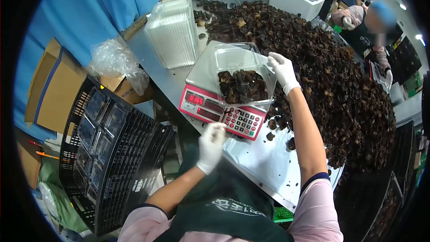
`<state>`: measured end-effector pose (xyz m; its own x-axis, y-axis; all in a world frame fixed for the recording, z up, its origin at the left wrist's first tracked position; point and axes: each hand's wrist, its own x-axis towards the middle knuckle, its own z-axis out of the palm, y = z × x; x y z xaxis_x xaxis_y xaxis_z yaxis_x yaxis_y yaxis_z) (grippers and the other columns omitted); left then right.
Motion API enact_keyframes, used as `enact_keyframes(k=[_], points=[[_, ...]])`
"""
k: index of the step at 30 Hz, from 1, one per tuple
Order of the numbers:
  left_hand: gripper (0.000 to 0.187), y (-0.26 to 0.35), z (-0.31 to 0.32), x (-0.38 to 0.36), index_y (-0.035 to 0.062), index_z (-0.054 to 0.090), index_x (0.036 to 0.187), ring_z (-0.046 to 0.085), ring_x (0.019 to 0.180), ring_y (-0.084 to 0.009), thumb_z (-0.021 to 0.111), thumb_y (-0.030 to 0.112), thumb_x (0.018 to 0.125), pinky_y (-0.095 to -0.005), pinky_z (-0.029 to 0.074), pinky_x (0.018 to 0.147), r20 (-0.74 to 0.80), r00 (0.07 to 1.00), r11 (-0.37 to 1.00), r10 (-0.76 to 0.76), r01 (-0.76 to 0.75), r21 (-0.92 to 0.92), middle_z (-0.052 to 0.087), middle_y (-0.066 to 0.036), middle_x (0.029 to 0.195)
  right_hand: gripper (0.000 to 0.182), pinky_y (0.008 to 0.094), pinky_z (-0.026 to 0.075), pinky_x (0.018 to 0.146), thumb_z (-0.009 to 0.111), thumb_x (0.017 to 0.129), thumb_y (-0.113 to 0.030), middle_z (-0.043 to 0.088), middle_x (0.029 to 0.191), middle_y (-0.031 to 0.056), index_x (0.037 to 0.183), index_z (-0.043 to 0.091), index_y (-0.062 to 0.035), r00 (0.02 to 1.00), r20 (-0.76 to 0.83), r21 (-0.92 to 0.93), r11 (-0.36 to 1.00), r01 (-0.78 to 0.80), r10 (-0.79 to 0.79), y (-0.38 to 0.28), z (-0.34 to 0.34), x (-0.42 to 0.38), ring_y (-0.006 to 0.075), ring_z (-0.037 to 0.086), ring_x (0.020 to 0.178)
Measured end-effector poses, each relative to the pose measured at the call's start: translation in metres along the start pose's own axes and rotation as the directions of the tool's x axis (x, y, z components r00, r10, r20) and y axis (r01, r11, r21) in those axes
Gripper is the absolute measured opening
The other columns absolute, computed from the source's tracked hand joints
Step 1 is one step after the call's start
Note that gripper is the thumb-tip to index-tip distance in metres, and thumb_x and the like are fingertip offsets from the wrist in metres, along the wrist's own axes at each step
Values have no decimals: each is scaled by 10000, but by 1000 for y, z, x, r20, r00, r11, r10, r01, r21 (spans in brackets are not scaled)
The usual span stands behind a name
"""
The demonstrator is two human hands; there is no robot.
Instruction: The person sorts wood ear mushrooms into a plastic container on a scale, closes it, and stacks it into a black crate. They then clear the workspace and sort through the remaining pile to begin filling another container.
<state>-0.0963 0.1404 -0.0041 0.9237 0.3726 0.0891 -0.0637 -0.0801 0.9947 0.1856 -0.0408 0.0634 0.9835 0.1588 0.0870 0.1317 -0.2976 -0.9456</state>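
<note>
A clear plastic clamshell box [268,101] sits on a red-and-white digital scale [210,115], its lid raised at the far side. Dark wood ear mushrooms [244,87] fill part of the box. The red display reads about 0.165. My right hand [283,72], in a white glove, has its fingers closed at the right edge of the clear lid. Just in front of the scale's near edge is my left hand [212,147], also gloved. Its fingers are curled together, and what they hold, if anything, is hidden.
A large heap of wood ear mushrooms [331,85] covers the table's right side. Stacked clear boxes [172,33] stand behind the scale. Black crates [112,152] holding packed boxes are at the left. A white foam box [298,0] and a co-worker [363,36] are farther back.
</note>
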Motion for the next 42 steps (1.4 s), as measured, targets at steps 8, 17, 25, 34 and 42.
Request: enact_keyframes(k=[8,17,25,34,42], points=[[466,42,-19,54,-9,350,1460,679,946,-222,490,207,1072,-337,561,872,205,966,938,-157,211,-275,639,-155,1102,481,339,500,980,576,1012,-222,652,1304,160,1413,518,38,998,-46,544,837,61,-43,-22,9,6,251,671,1114],[405,52,-20,81,-25,456,1286,696,1004,-314,467,324,1081,-423,586,892,290,919,838,-267,370,-402,646,-214,1091,376,270,542,868,714,942,-185,737,1086,111,1234,653,45,996,89,-54,999,-1,6,-17,-36,-111,131,687,967],[245,23,-14,106,-12,531,1176,704,938,-270,607,18,945,-419,599,865,331,860,676,-388,510,-532,665,-142,1007,182,240,547,568,594,978,-127,725,905,136,1049,640,34,905,238,344,841,-418,352,7,-29,-122,153,699,693],[131,6,-7,94,-4,591,974,677,738,-196,644,-4,855,-325,548,642,82,960,875,-268,278,-396,649,-91,828,84,234,489,570,641,923,-43,681,774,71,847,622,-12,999,26,223,974,-42,37,19,-9,-147,101,616,605],[215,83,-102,34,19,596,1074,658,901,-176,623,-28,866,-305,581,788,-50,998,884,45,-63,-463,637,-46,963,104,224,483,733,688,936,-12,701,877,41,1022,631,-1,956,230,294,949,111,-183,-32,29,-216,84,619,778]])
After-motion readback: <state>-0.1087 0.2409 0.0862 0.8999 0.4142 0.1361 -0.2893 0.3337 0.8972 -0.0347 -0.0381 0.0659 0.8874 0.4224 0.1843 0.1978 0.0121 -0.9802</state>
